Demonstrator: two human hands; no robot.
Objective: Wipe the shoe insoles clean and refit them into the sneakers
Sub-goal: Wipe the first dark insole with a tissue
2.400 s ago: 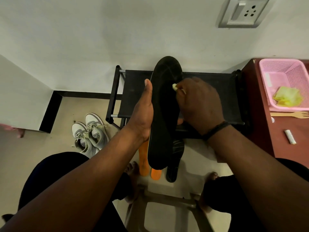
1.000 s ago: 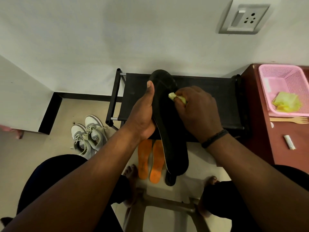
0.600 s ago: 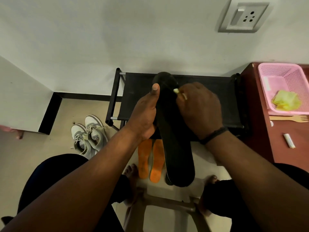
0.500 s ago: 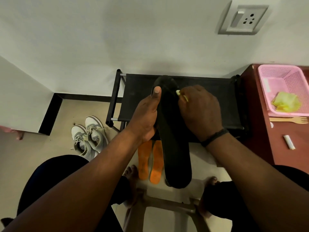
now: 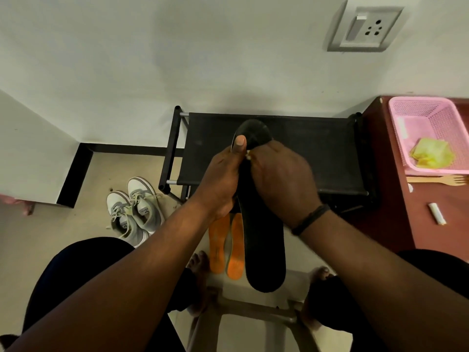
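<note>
My left hand (image 5: 223, 177) grips a long black insole (image 5: 262, 247) by its left edge, thumb up near the toe end. My right hand (image 5: 281, 179) covers the upper part of the insole and pinches a small yellow wipe (image 5: 249, 155), of which only a sliver shows. Two orange insoles (image 5: 227, 246) lie side by side on the floor below the hands. A pair of grey and white sneakers (image 5: 134, 212) stands on the floor to the left.
A black shoe rack (image 5: 317, 148) stands against the wall behind the hands. On the right, a red-brown table (image 5: 396, 199) carries a pink basket (image 5: 416, 115) with yellow wipes (image 5: 431, 152), a wooden fork (image 5: 439, 179) and a small white tube (image 5: 437, 217). My bare feet and a stool frame are below.
The black insole has been lowered and tilted slightly. My right hand with the wipe has slid left toward my left thumb at the toe end.
</note>
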